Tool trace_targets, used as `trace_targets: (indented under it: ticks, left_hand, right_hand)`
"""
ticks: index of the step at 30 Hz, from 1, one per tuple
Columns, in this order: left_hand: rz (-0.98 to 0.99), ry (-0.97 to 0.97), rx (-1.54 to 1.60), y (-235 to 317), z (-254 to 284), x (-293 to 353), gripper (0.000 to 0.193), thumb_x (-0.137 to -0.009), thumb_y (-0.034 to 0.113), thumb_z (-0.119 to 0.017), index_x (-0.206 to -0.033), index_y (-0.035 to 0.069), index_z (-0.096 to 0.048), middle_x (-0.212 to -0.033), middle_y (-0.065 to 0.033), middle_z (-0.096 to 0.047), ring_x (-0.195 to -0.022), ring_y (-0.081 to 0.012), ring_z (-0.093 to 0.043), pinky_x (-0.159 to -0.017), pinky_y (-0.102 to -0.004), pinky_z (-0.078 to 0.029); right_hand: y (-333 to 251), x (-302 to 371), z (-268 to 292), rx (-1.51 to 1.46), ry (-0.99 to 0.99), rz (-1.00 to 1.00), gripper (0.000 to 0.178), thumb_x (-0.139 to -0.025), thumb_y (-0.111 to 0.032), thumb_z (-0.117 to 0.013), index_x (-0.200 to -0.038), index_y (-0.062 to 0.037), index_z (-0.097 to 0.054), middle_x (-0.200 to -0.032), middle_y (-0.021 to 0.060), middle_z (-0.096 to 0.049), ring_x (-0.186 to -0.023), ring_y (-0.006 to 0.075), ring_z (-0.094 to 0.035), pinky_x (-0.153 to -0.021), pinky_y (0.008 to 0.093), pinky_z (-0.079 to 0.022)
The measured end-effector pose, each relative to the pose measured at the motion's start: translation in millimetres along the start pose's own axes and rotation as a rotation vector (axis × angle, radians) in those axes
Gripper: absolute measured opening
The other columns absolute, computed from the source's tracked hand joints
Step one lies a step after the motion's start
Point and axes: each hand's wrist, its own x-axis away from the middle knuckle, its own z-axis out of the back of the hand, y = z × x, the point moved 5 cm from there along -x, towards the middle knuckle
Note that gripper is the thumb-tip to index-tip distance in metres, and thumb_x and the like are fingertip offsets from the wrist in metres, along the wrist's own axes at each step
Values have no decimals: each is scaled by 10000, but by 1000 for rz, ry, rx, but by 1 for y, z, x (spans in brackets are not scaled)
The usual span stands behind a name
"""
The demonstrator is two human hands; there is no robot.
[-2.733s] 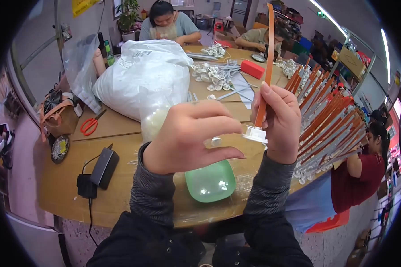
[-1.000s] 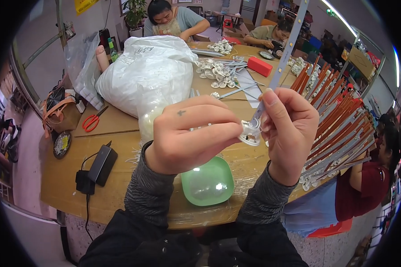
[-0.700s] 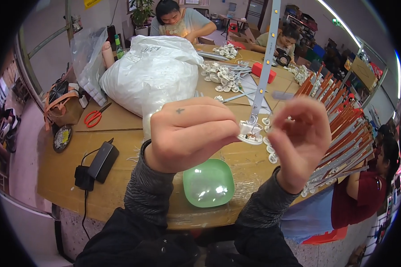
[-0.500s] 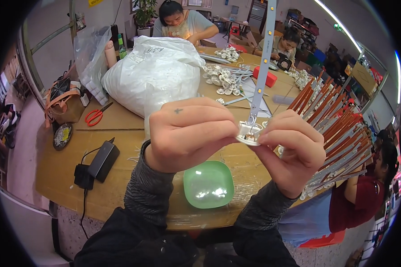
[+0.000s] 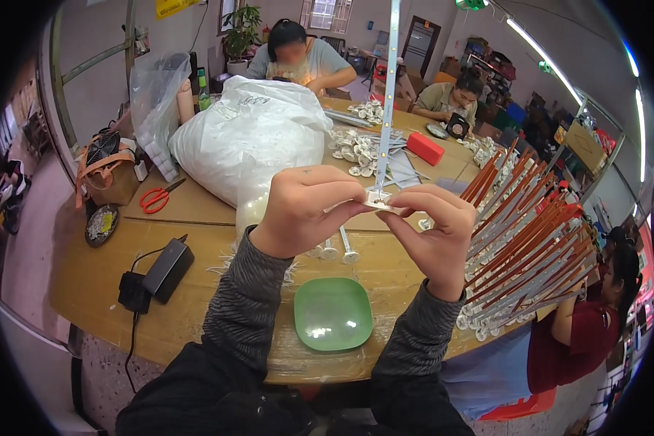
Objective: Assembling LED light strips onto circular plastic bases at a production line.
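Observation:
Between my hands is a small round white base, with a long narrow LED strip rising upright from it. My left hand pinches the base's left edge between thumb and fingers. On the opposite edge, my right hand is closed with thumb and fingertips. Fingers partly cover the base, so its inner parts are too small to make out. A green square bowl sits on the cardboard-covered table nearer to me. Behind my wrists, a few white-based strips lie on the table.
A bulky white bag stands behind my left hand. Red scissors and a black power adapter lie left. Many brown-and-silver strips are stacked at right. A red box lies farther back. Three people sit around the table.
Both hands have moved the base and strip away from me and slightly left, and the base now looks flatter. My view has shifted a little; both hands keep their pinch.

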Motion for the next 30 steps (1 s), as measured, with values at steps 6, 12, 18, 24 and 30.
trace_targets:
  ticks: [6,12,18,24,30]
  left_hand:
    - [6,41,11,3,4,-4,195,-690,-31,-829,-827,-9,-693,-779,-99,-692,-686,-224,-680,-597,-296,-535]
    - [-5,38,-16,13,15,-8,195,-687,-41,-825,-829,-21,-694,-782,-107,-694,-683,-226,-683,-600,-296,-536]
    - [-89,69,-52,23,19,-10,200,-691,-20,-819,-845,-19,-692,-796,-114,-695,-687,-247,-686,-599,-304,-548]
    - [-138,124,-92,31,18,-11,218,-675,-3,-821,-844,-14,-684,-794,-115,-690,-681,-269,-686,-592,-320,-558]
    - [-152,153,-95,32,17,-12,221,-665,-3,-822,-838,-12,-684,-785,-114,-684,-678,-264,-686,-583,-324,-558]
  right_hand:
    - [-4,1,0,5,52,67,187,-707,89,-798,-864,25,-718,-847,110,-733,-746,170,-700,-630,262,-539]
    - [-21,-1,0,54,99,160,199,-705,108,-789,-873,28,-718,-854,121,-732,-770,187,-705,-677,263,-544]
    - [-25,2,4,36,126,168,211,-701,123,-785,-883,50,-707,-856,130,-727,-775,190,-696,-695,269,-542]
    - [-27,5,5,18,158,165,207,-701,130,-787,-872,51,-703,-858,136,-726,-782,199,-696,-706,276,-542]
    - [-32,3,5,51,175,200,206,-700,116,-800,-869,47,-704,-845,138,-725,-786,214,-704,-720,285,-551]
